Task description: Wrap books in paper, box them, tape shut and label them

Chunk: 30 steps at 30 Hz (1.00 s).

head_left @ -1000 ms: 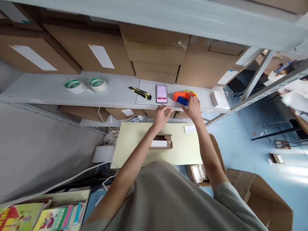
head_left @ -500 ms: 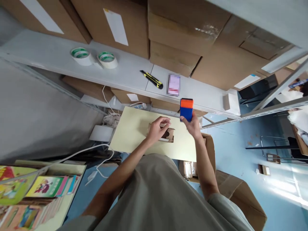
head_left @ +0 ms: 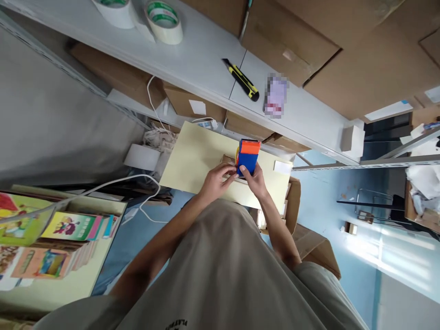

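Right hand (head_left: pixel 256 179) closed around tape dispenser (head_left: pixel 248 157), held upright over small cardboard box (head_left: pixel 227 166) on table (head_left: pixel 192 160). Left hand (head_left: pixel 216 180) curled on box, fingers touching dispenser.

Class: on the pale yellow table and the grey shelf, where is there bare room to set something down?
Table's left half is bare. Shelf is bare between the tape rolls and yellow-black utility knife. Crowded where both hands meet the orange-blue tape dispenser.

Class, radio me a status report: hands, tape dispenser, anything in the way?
Right hand grips tape dispenser. Left hand steadies small cardboard box on table. Nothing between them.
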Each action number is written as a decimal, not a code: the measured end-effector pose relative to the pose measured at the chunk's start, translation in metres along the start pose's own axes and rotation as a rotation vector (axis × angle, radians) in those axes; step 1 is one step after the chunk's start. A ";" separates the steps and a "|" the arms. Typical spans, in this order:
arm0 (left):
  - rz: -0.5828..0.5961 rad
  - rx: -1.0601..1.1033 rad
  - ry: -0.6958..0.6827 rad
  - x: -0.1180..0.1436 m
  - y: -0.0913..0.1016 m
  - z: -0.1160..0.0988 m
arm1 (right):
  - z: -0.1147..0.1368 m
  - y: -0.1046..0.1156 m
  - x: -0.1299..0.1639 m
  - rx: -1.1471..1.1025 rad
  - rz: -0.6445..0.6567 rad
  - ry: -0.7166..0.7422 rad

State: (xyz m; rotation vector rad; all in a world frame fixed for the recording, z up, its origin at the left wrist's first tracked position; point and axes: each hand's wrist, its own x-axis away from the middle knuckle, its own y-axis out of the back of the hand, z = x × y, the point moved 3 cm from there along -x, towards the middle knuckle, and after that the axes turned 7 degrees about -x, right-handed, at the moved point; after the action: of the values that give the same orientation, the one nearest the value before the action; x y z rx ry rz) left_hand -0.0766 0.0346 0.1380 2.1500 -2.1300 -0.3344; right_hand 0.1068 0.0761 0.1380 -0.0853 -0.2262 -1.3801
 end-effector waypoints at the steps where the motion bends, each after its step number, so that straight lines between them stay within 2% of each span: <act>1: 0.000 0.007 0.029 -0.001 0.008 0.001 | -0.001 -0.003 0.001 0.029 0.018 -0.004; 5: -0.005 0.153 0.276 -0.017 0.043 0.014 | -0.005 -0.015 0.012 0.113 0.172 -0.063; 10: 0.147 0.328 0.417 -0.040 0.065 0.034 | 0.001 -0.022 0.027 0.256 0.338 -0.148; 17: 0.193 0.451 0.508 -0.034 0.066 0.069 | 0.018 -0.022 0.029 0.437 0.365 -0.180; 23: 0.449 0.582 0.577 -0.021 0.060 0.083 | 0.033 -0.024 0.028 0.534 0.392 -0.210; 30: 0.491 0.731 0.636 -0.014 0.055 0.095 | 0.046 -0.027 0.031 0.657 0.420 -0.241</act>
State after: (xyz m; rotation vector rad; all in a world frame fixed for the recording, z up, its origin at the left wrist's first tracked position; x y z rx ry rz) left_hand -0.1513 0.0554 0.0587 1.5099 -2.4193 1.1506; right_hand 0.0807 0.0497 0.1874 0.2392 -0.8056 -0.8245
